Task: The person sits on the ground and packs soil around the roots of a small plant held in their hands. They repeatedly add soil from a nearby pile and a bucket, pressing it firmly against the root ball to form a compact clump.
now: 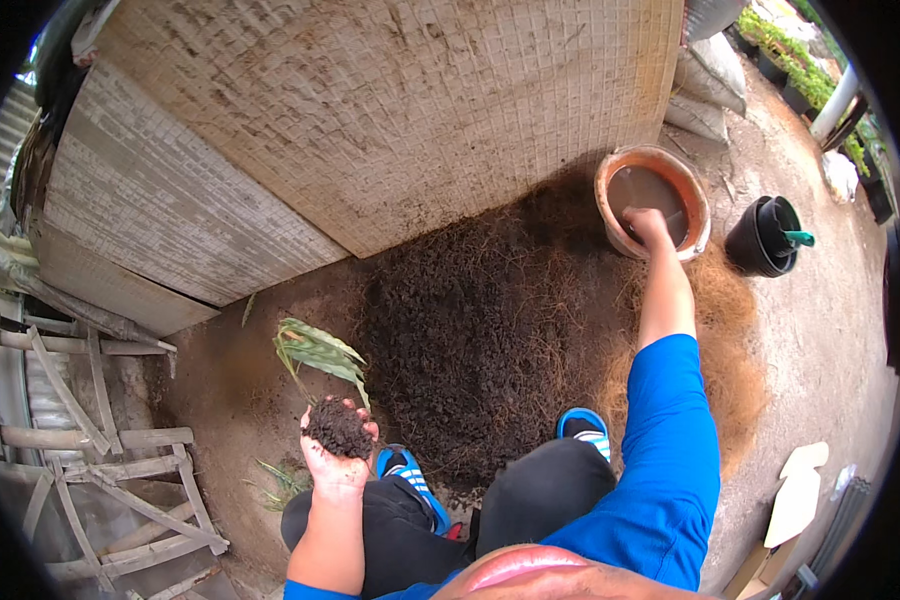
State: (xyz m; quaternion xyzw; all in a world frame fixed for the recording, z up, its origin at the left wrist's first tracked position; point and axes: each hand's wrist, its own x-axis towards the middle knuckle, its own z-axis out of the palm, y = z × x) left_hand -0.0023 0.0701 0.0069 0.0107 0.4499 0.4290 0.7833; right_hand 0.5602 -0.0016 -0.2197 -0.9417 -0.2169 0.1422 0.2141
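Observation:
In my left hand [333, 461], palm up, lies a dark clump of soil [339, 427] with the fingers curled around it. A leafy green plant [319, 352] sticks out beyond the clump, its long leaves drooping to the right. My right hand [649, 225] reaches into an orange-brown bucket [607, 217] of murky brown water [649, 191]. Its fingertips are at the water and partly hidden, so their grip is unclear. Between the hands a heap of dark soil [465, 345] mixed with fibres spreads over the ground.
Light brown fibre [724, 375] lies right of the soil. Nested black pots [750, 236] hold a green-handled tool [799, 238]. Textured panels [390, 112] lean behind the soil; a wooden frame [97, 450] stands left. More leaves [277, 484] lie near my sandal [416, 480]. Filled sacks [709, 75] are stacked far right.

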